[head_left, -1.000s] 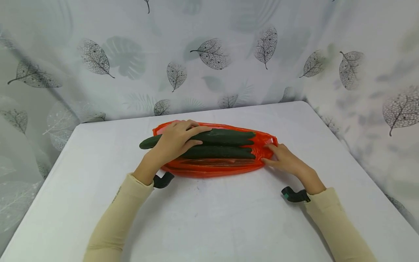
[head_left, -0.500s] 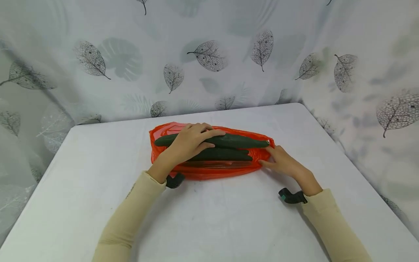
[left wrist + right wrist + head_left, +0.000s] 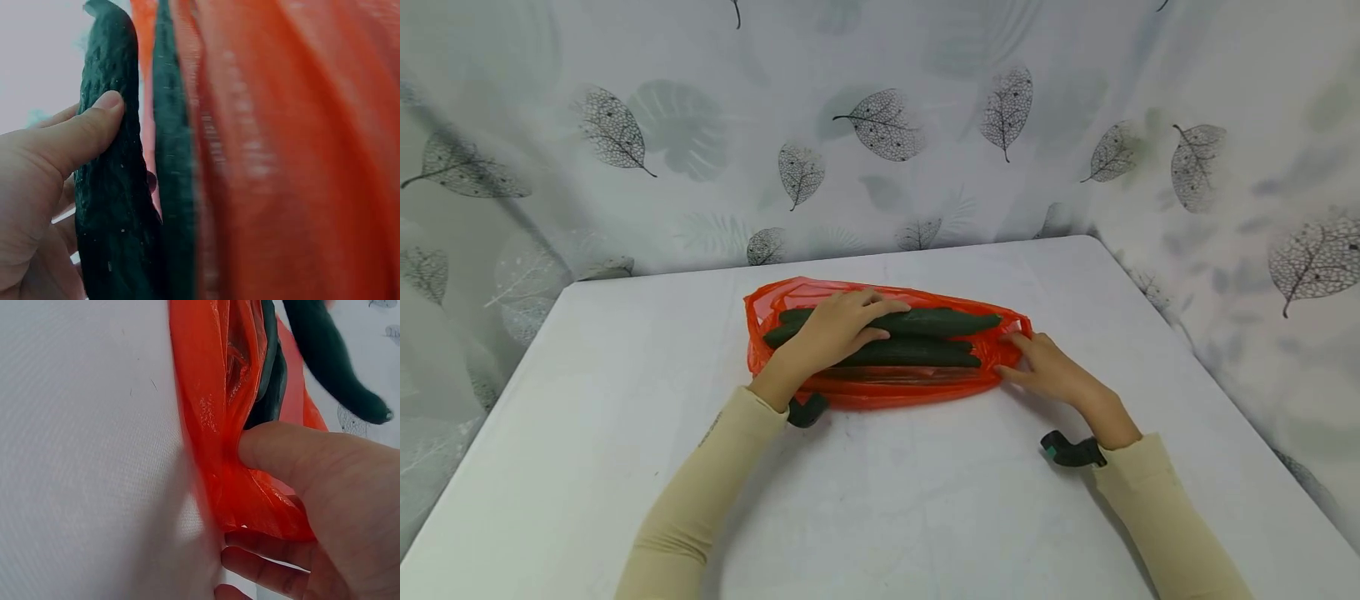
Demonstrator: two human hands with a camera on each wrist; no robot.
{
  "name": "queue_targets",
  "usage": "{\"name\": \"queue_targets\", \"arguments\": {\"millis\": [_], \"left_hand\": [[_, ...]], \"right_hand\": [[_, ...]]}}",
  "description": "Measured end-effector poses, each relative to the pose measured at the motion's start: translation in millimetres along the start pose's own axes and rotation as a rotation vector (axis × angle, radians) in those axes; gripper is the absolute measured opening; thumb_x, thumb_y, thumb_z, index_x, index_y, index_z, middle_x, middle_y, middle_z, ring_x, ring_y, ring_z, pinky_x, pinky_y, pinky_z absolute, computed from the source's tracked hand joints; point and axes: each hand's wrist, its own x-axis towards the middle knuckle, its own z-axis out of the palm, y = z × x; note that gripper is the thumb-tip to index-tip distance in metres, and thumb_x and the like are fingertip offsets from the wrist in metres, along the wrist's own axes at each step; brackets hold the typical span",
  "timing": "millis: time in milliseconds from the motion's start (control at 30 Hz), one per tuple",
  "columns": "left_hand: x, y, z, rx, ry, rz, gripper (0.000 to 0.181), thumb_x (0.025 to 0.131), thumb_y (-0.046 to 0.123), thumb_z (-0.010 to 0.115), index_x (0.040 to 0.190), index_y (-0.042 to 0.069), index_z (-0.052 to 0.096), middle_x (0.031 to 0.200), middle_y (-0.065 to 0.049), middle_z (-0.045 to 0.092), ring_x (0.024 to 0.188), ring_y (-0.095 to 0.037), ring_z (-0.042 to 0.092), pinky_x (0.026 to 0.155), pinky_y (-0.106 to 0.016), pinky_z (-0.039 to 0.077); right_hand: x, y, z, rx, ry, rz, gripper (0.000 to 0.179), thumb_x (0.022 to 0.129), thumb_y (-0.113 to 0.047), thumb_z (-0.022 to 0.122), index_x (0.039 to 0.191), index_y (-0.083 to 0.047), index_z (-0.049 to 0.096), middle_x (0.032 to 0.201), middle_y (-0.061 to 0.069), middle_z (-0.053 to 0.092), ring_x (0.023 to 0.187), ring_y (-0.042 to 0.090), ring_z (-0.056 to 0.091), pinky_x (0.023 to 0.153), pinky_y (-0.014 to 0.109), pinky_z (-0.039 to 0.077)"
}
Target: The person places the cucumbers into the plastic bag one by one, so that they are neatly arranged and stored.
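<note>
My left hand grips a dark green cucumber from above, thumb on the near side, as the left wrist view also shows. That cucumber lies lengthwise over the red plastic bag, its right end raised above the bag in the right wrist view. Other cucumbers rest side by side inside the open bag. At the bag's right end my right hand pinches the red plastic between thumb and fingers, as seen in the right wrist view, with its thumb on the plastic.
A white table carries the bag near its back edge. Behind and to the right hangs a pale leaf-patterned cloth. Black wrist devices sit under both sleeves.
The left hand has carried the held cucumber to the right over the bag, then slightly back left and lower. The right hand stays at the bag's right end.
</note>
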Motion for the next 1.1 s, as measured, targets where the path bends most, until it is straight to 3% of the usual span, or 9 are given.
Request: {"name": "queue_targets", "arguments": {"millis": [300,633,800,1000,1100], "left_hand": [[-1.9,-5.9,6.3,-0.010,-0.051,-0.019,0.041,0.090,0.020,0.071,0.130,0.018,0.060,0.117,-0.005,0.066,0.094,-0.021,0.065,0.081,-0.035,0.053],[-5.7,1.1,3.8,-0.072,-0.119,-0.120,0.042,0.095,0.018,0.065,0.136,0.015,0.057,0.132,-0.004,0.060,0.121,-0.021,0.057,0.103,-0.041,0.045],[-9.6,3.7,0.7,-0.051,-0.101,-0.133,0.042,0.094,0.014,0.066,0.135,0.015,0.057,0.134,-0.004,0.059,0.121,-0.022,0.057,0.102,-0.042,0.045],[-18.8,3.5,-3.3,-0.039,-0.060,-0.137,0.041,0.093,0.011,0.067,0.133,0.014,0.059,0.132,-0.005,0.060,0.115,-0.023,0.061,0.100,-0.043,0.047],[-23.7,2.7,-4.2,-0.027,-0.046,-0.136,0.040,0.092,0.011,0.068,0.131,0.014,0.060,0.131,-0.005,0.060,0.118,-0.023,0.058,0.099,-0.045,0.046]], "right_hand": [[0.1,5.1,0.7,0.015,-0.003,-0.018,0.055,0.090,-0.021,0.068,0.131,0.011,0.049,0.114,0.025,0.059,0.102,0.037,0.047,0.079,0.045,0.048],[-2.2,8.5,-4.0,0.013,-0.015,-0.005,0.057,0.091,-0.024,0.068,0.132,0.010,0.049,0.111,0.021,0.059,0.100,0.035,0.047,0.072,0.036,0.046],[-3.6,9.9,-7.6,0.013,-0.023,-0.011,0.058,0.091,-0.024,0.068,0.132,0.011,0.048,0.104,0.019,0.058,0.098,0.034,0.046,0.068,0.033,0.042],[-6.2,12.1,-10.3,0.004,-0.022,-0.022,0.056,0.092,-0.024,0.067,0.133,0.011,0.048,0.118,0.025,0.058,0.105,0.038,0.047,0.080,0.045,0.048],[-7.7,14.2,-11.5,0.013,-0.030,-0.019,0.057,0.092,-0.023,0.066,0.133,0.012,0.047,0.118,0.026,0.058,0.103,0.037,0.047,0.080,0.045,0.049]]}}
